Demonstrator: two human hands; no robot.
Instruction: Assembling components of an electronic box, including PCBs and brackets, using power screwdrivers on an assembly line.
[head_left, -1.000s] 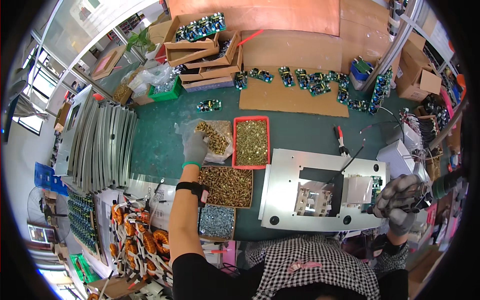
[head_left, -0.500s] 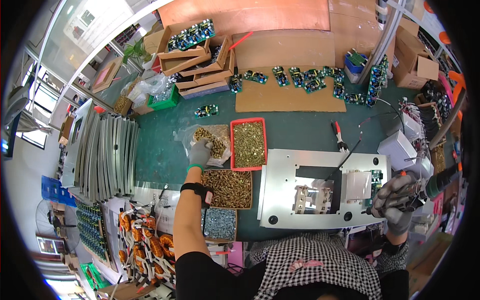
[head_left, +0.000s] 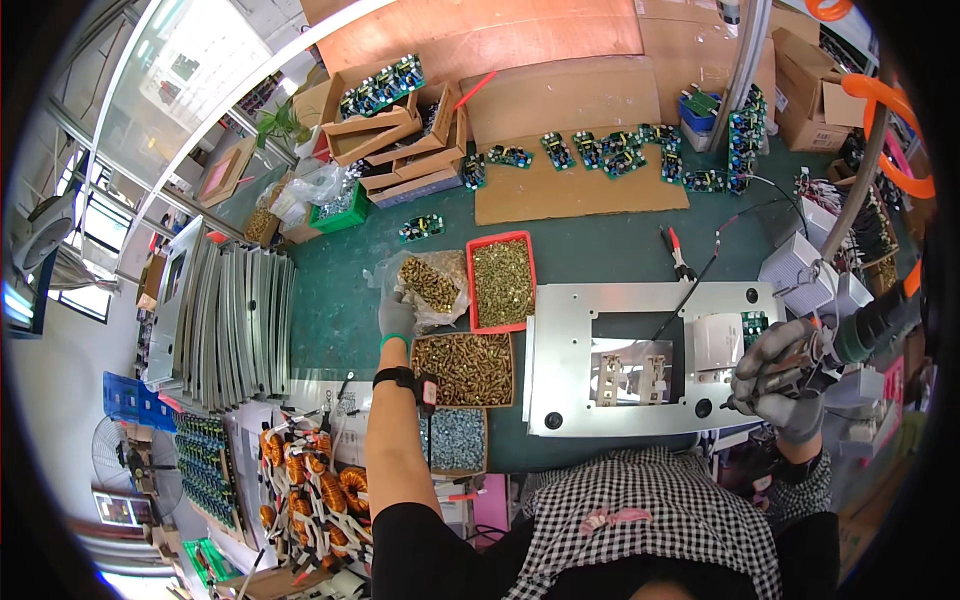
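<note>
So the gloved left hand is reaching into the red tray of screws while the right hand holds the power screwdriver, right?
Not quite. In the head view the left hand is at the clear plastic bag of screws beside the red tray, not in it. The right hand does hold the power screwdriver.

Your big green work table (head_left: 620, 250)
You sit by bright windows (head_left: 180, 90) on your left. Brown cardboard boxes (head_left: 400, 140) stand behind it, and a fan (head_left: 125, 460) stands low down.
</note>
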